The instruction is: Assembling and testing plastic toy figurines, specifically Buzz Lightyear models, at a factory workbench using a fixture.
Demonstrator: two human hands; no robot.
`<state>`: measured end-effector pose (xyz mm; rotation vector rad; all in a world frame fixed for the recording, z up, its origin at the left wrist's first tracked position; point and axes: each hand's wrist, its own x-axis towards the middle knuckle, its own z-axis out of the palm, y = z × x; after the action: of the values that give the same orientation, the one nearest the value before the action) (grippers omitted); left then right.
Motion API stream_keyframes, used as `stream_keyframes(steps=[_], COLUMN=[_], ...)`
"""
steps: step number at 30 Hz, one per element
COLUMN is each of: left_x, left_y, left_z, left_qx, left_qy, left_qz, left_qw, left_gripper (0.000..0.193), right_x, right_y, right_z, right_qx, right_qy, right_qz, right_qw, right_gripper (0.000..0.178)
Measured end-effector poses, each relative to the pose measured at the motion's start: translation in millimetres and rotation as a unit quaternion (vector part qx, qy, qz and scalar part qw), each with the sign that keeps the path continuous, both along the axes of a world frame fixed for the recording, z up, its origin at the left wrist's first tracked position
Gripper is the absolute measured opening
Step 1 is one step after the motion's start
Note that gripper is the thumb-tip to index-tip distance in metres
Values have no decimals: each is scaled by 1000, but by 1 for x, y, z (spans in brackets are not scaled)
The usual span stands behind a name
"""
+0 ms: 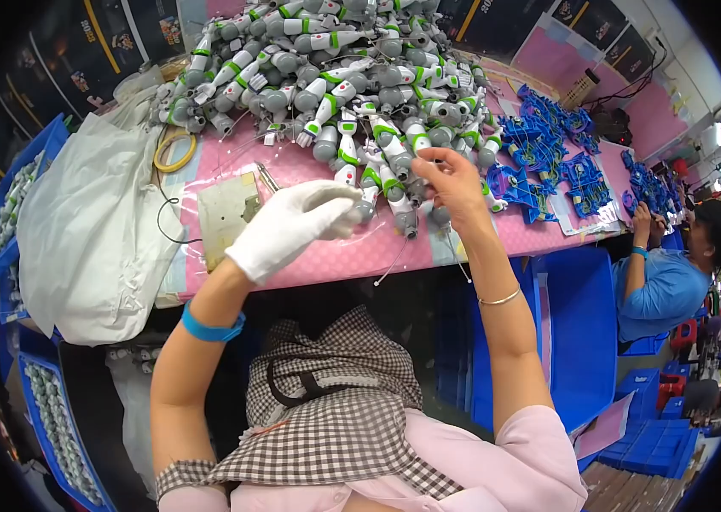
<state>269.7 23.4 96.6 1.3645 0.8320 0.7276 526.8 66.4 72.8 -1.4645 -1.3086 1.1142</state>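
Note:
My left hand (296, 224), in a white glove, reaches over the near edge of the pink table. Its fingers curve with a gap between them and the thumb, beside the grey end of a toy arm (364, 211). My right hand (456, 186) is bare, its index finger and thumb drawn together over the near side of the heap; whatever lies between the tips cannot be made out. Just below them are toy arms (394, 192) in white, grey and green. Thin pale wires (392, 262) hang from the parts over the table edge.
A large heap of toy arms (326, 51) covers the far table. Blue plastic parts (539, 145) lie to the right. A metal plate (222, 213), yellow tape roll (174, 152) and white sheet (92, 222) are left. Blue bins (578, 333) flank me; a co-worker (663, 282) sits at far right.

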Motion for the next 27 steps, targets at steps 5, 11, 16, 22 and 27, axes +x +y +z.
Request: stream_keyframes(steps=[5, 11, 16, 22, 27], left_x=[6, 6, -24, -50, -74], left_y=[13, 12, -7, -35, -52], left_z=[-6, -16, -40, -48, -57], left_qx=[-139, -227, -243, -295, -265], left_qy=[-142, -383, -578, -516, -510], left_qz=[70, 156, 144, 165, 184], left_qw=[978, 882, 765, 787, 797], left_gripper=[46, 37, 37, 51, 57], right_x=[-31, -67, -103, -141, -129], right_y=[-29, -69, -78, -81, -57], right_z=[23, 8, -12, -21, -8], right_qx=[55, 233, -48, 387, 46], right_qy=[242, -135, 352, -158, -21], right_qz=[-32, 290, 330, 388, 413], right_qw=[968, 918, 875, 822, 909], right_gripper=[26, 44, 46, 39, 35])
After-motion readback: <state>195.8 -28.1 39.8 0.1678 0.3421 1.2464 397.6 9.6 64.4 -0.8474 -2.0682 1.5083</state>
